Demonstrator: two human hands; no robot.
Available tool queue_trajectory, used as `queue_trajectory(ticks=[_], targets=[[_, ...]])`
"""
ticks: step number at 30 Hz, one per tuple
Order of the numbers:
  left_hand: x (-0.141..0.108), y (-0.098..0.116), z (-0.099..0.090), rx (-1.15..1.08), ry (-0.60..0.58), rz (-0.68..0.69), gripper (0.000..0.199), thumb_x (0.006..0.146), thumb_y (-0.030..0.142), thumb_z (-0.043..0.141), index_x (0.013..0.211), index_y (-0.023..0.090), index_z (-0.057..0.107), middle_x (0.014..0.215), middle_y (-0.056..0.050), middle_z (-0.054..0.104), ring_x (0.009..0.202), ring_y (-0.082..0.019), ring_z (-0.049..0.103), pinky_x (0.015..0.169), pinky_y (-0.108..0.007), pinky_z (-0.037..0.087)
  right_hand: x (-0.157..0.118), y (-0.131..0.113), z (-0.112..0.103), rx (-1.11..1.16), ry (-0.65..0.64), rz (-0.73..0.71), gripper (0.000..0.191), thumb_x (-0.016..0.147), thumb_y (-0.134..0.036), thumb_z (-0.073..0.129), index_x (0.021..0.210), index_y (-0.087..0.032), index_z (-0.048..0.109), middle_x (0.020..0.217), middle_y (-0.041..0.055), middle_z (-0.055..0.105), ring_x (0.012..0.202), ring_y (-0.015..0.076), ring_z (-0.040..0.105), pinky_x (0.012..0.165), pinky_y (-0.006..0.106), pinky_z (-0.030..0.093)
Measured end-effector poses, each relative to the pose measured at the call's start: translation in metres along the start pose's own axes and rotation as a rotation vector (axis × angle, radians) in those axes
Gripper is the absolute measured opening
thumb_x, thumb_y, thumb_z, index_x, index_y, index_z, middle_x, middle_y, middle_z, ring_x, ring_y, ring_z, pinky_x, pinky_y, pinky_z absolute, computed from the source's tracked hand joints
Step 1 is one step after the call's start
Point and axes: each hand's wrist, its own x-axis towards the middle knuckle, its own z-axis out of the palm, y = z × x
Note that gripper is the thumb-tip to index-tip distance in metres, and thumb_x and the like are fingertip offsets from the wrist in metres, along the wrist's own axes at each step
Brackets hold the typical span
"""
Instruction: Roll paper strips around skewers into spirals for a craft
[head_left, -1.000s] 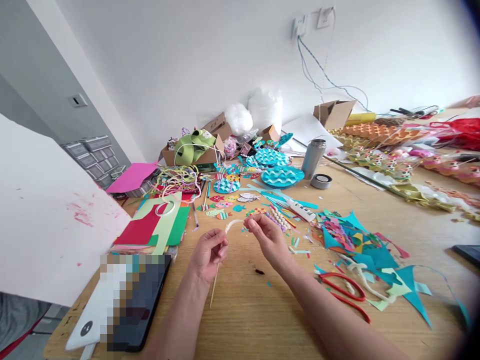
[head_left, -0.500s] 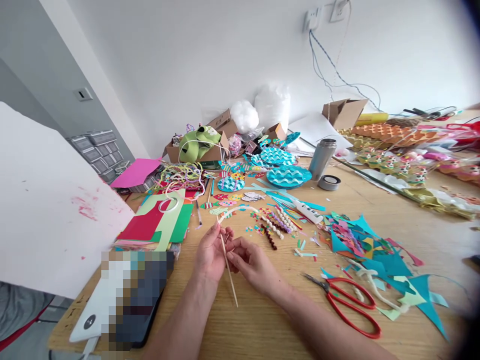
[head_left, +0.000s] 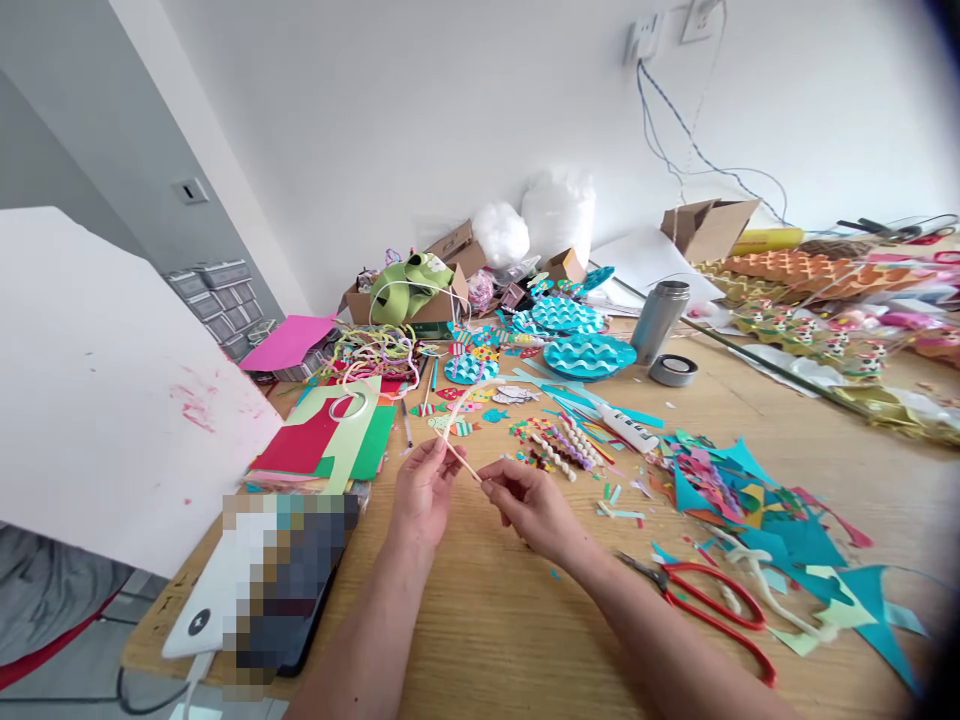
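- My right hand [head_left: 529, 500] has moved away from my left hand [head_left: 424, 488], pinching the thin stick [head_left: 463, 461] that slants between them.
- My left hand pinches near the pale strand [head_left: 454, 405], arcing beyond; two grips now seem to steady the stick.

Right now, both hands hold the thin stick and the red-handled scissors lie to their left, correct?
Not left: the head view shows the red-handled scissors lying to the right of the left hand and right hand, which both hold the thin stick.
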Motion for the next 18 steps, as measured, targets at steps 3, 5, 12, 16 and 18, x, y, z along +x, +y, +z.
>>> queue_trajectory(ticks=[3, 5, 12, 16, 18], targets=[[0.002, 0.003, -0.001, 0.129, -0.02, 0.076, 0.016, 0.061, 0.023, 0.073, 0.071, 0.015, 0.065, 0.067, -0.002, 0.068, 0.074, -0.016, 0.065, 0.079, -0.032, 0.046, 0.005, 0.002, -0.015, -0.263, 0.075, -0.148, 0.02, 0.085, -0.026, 0.047, 0.088, -0.018, 0.065, 0.071, 0.0025, 0.057, 0.062, 0.0125, 0.054, 0.057, 0.024, 0.042], [0.003, 0.004, -0.003, 0.226, -0.031, 0.111, 0.016, 0.062, 0.025, 0.072, 0.071, 0.014, 0.065, 0.069, -0.003, 0.068, 0.073, -0.016, 0.065, 0.079, -0.032, 0.046, 0.006, 0.002, -0.024, -0.399, 0.107, -0.205, 0.023, 0.087, -0.024, 0.045, 0.091, -0.019, 0.067, 0.076, 0.0045, 0.058, 0.069, 0.0147, 0.055, 0.063, 0.026, 0.043], [0.007, 0.008, -0.011, 0.586, -0.105, 0.123, 0.02, 0.064, 0.029, 0.07, 0.073, 0.012, 0.065, 0.069, -0.005, 0.069, 0.068, -0.015, 0.064, 0.071, -0.029, 0.049, 0.009, 0.009, -0.042, -0.69, 0.147, -0.283, 0.027, 0.089, -0.019, 0.041, 0.095, -0.021, 0.067, 0.079, 0.006, 0.054, 0.075, 0.0173, 0.053, 0.067, 0.028, 0.041], [0.006, 0.012, -0.014, 0.722, -0.206, 0.077, 0.019, 0.065, 0.029, 0.069, 0.072, 0.013, 0.064, 0.067, -0.004, 0.068, 0.066, -0.015, 0.063, 0.067, -0.027, 0.049, 0.009, 0.009, -0.048, -0.776, 0.149, -0.329, 0.027, 0.089, -0.016, 0.041, 0.093, -0.021, 0.067, 0.078, 0.0056, 0.051, 0.075, 0.0174, 0.049, 0.067, 0.028, 0.039], [0.007, 0.013, -0.016, 0.794, -0.231, 0.082, 0.019, 0.065, 0.03, 0.069, 0.074, 0.014, 0.064, 0.069, -0.004, 0.069, 0.068, -0.016, 0.064, 0.067, -0.027, 0.049, 0.009, 0.008, -0.048, -0.807, 0.146, -0.348, 0.027, 0.088, -0.015, 0.041, 0.092, -0.022, 0.067, 0.078, 0.0057, 0.05, 0.075, 0.0175, 0.048, 0.067, 0.028, 0.038]])
